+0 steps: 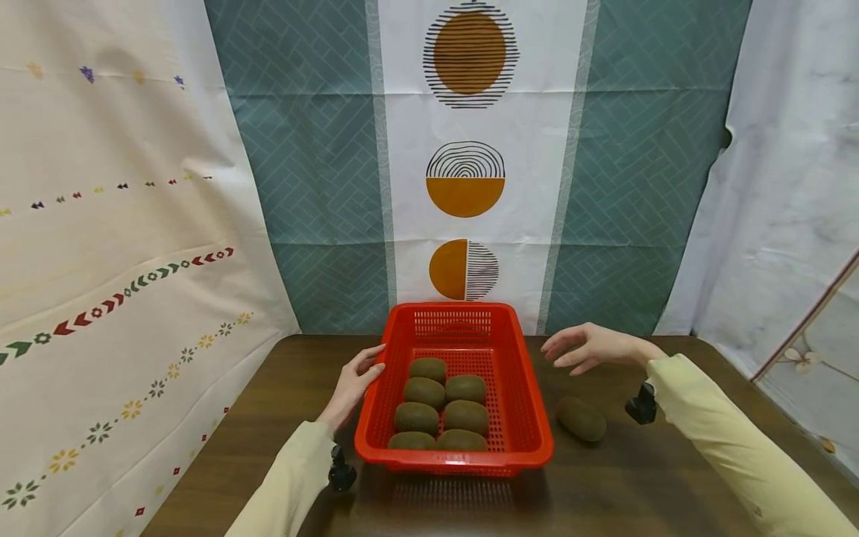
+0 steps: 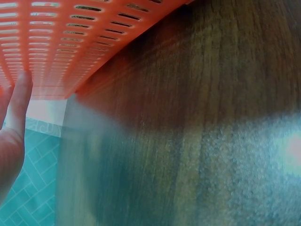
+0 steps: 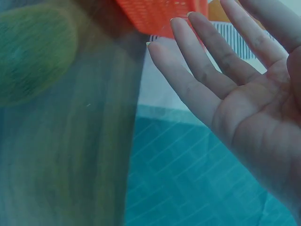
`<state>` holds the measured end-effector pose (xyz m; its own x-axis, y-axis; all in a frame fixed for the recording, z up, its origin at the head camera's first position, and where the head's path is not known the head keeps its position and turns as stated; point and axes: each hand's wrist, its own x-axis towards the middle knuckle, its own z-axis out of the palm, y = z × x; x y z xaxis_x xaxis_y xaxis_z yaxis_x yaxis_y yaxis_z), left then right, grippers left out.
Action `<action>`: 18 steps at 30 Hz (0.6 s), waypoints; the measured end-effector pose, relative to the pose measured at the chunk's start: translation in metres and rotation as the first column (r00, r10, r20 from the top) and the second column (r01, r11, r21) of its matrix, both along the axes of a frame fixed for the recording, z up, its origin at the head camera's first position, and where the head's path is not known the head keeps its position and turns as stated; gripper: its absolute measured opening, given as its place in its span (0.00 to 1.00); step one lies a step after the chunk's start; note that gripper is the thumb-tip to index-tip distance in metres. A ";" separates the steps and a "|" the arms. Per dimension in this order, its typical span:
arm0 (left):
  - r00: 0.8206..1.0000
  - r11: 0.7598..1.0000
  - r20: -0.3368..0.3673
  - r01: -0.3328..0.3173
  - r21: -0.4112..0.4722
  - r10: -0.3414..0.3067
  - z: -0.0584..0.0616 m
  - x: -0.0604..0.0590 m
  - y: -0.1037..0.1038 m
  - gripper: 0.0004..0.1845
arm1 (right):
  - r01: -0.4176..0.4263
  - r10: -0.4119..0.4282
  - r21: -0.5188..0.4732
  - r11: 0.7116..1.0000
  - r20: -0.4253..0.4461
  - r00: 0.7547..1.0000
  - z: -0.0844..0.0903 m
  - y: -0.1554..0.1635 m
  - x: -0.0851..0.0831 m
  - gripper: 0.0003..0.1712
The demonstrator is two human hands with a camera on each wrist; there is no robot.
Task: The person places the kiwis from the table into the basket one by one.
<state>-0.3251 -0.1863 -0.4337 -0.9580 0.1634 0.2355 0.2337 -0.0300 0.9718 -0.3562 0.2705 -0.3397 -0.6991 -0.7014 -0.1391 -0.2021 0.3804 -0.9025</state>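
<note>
So the red perforated plastic basket point(image 1: 463, 388) sits mid-counter on the dark wood-grain counter point(image 1: 671, 477), with seven fuzzy brown kiwis point(image 1: 439, 410) packed in its near half. The left hand point(image 1: 354, 384) rests flat against the basket's left wall, fingers point(image 2: 19, 101) straight and gripping nothing. The right hand point(image 1: 590, 347) hovers open over the counter just right of the basket, fingers point(image 3: 202, 70) spread wide and holding nothing. One loose brown kiwi point(image 1: 581, 418) lies on the counter beside the basket's right wall, nearer than that hand.

My worry: the loose kiwi is rounded, so a careless sleeve could probably roll it toward the counter edge. A push from the flat left hand might also slide the basket into it.
</note>
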 end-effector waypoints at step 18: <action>1.000 1.000 0.020 0.009 0.015 -0.010 0.009 0.005 0.002 0.23 | -0.015 0.015 0.037 0.999 -0.015 1.000 -0.054 0.039 0.018 0.23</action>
